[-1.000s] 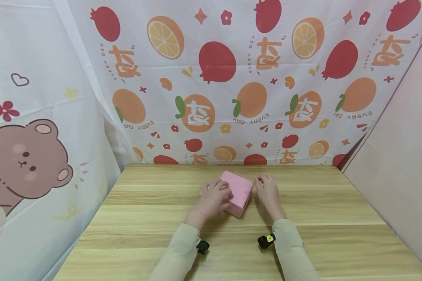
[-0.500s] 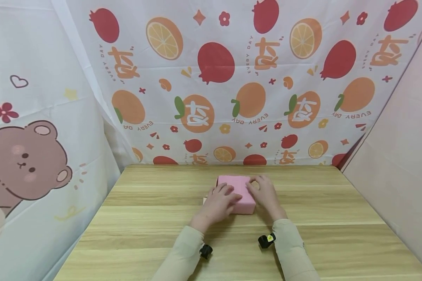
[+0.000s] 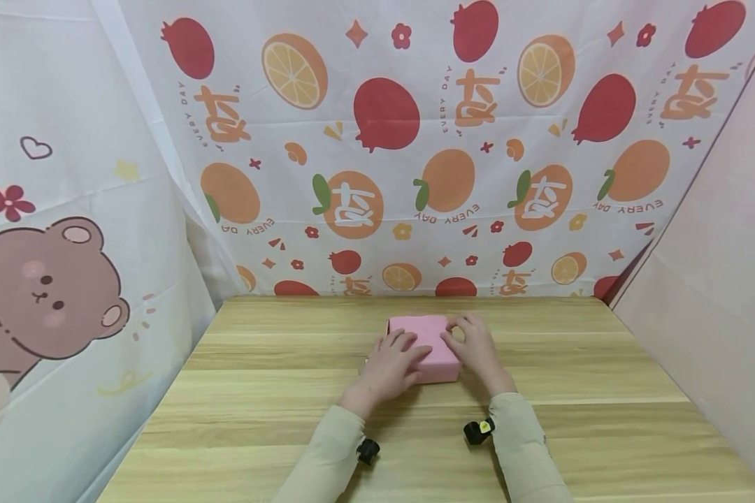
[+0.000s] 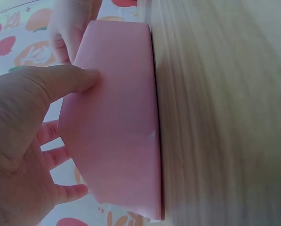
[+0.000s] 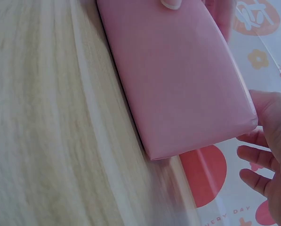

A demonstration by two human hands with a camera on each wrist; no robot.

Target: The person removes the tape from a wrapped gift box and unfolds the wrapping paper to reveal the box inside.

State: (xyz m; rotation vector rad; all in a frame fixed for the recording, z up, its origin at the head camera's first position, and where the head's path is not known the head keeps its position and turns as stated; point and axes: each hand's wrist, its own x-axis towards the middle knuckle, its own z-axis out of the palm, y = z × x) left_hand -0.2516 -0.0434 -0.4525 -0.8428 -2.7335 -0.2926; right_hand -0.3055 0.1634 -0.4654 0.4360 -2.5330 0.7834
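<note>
A pink box (image 3: 424, 334), smooth and rectangular, sits on the wooden table towards its far side. My left hand (image 3: 390, 363) lies over the box's near left part, fingers spread across the top. In the left wrist view its thumb presses the pink front face (image 4: 121, 122) near the upper edge. My right hand (image 3: 475, 346) is at the right side of the box, with thumb and forefinger bent together at the upper right edge. The right wrist view has that thumb touching the box's corner, the other fingers loosely bent. A small pale thing beside the left hand is mostly hidden.
The wooden table (image 3: 277, 419) reaches back to a white curtain (image 3: 509, 230) printed with fruit. A bear-print curtain (image 3: 38, 175) hangs on the left and a plain pale one (image 3: 717, 279) on the right.
The pink box has turned from a slanted position to nearly square with the table. My left hand moved slightly right with it, and the right hand came in onto its right edge.
</note>
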